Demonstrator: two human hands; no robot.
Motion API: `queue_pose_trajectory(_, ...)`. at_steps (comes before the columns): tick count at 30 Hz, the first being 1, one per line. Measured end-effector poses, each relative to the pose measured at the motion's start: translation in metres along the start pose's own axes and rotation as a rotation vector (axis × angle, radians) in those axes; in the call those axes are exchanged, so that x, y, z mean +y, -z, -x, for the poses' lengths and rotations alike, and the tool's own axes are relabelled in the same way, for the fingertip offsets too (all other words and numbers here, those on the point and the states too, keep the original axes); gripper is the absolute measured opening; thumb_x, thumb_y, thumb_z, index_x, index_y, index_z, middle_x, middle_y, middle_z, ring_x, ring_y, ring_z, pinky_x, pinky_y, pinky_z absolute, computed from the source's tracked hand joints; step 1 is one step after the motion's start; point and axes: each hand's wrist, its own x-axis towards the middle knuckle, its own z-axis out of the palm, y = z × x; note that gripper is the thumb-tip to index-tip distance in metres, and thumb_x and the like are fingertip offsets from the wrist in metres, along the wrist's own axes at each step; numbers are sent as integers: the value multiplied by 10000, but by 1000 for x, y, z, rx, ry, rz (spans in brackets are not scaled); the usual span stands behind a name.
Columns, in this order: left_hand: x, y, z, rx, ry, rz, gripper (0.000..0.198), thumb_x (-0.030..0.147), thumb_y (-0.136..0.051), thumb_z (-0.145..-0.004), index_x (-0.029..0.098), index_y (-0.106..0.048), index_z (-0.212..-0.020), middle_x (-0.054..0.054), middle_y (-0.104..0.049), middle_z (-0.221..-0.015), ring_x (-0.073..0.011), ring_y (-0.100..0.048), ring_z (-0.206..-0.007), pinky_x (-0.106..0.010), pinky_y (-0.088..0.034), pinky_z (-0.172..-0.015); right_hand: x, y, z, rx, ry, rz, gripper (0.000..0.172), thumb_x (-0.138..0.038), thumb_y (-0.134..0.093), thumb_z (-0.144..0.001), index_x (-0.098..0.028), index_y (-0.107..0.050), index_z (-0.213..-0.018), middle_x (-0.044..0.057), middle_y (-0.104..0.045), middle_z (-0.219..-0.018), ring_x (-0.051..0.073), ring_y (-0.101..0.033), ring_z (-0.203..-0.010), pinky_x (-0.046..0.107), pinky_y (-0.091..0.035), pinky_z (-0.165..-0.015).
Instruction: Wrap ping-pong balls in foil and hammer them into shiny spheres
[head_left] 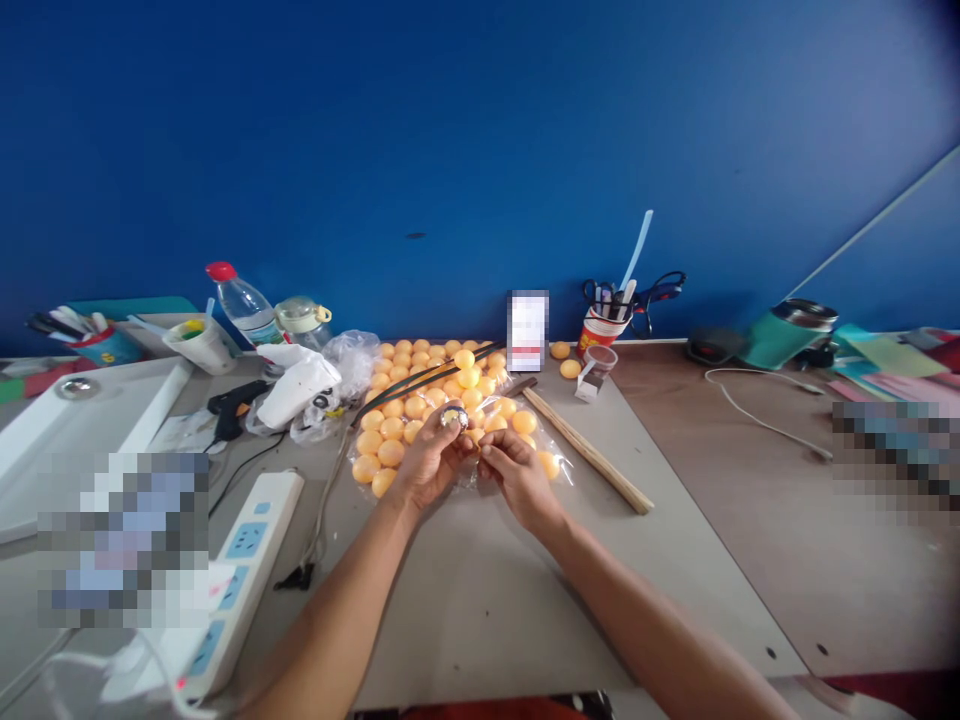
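Observation:
My left hand (429, 462) is closed around a small shiny silver round object (454, 417), whose kind I cannot make out. Close beside it, my right hand (523, 478) has its thumb and fingertips pinched together; whatever is between them is too small to name. Both hands are over the near edge of a spread of orange balls (391, 453), which look like table tennis balls. Clear plastic wrap (556, 445) shows around them. Dark thin strips (409, 385) lie across the balls. To the right of my right hand is a bundle of thin wooden sticks (592, 453).
A white power strip (259, 530) and a black glue gun (229, 405) are on the left, near a white tray (161, 385). A bottle (251, 312) stands behind them. At the back are a blurred upright screen (528, 330) and a red cup of tools (600, 330).

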Motion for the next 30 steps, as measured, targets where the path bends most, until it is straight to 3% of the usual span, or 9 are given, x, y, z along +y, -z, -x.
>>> queue_pose_trajectory(13, -4, -3, 3, 59, -15, -252, 420, 295, -724, -734, 205, -505, -1081, 32, -596, -783, -68, -510, -556, -212, -455, -532, 1, 2, 0, -56, 55, 62, 190, -328, -693, -717, -184, -576, -757, -28, -616, -655, 81, -470, -505, 210, -377, -499)
queue_pose_trajectory(21, -4, -3, 3, 73, -88, -392, 369, 311, -714, -741, 199, -516, -1033, 54, -526, -726, -65, -492, -539, -208, -441, -523, 2, 1, 1, -74, 104, 150, 156, -317, -645, -738, -182, -576, -776, -50, -563, -582, 86, -474, -494, 214, -375, -502)
queue_pose_trajectory(30, -10, 4, -2, 125, -153, -506, 405, 281, -714, -722, 208, -503, -1059, 69, -508, -682, -64, -465, -499, -195, -400, -486, -13, 9, -2, 28, 182, 312, 140, -313, -596, -754, -182, -571, -795, -60, -518, -533, 97, -473, -487, 207, -354, -473)
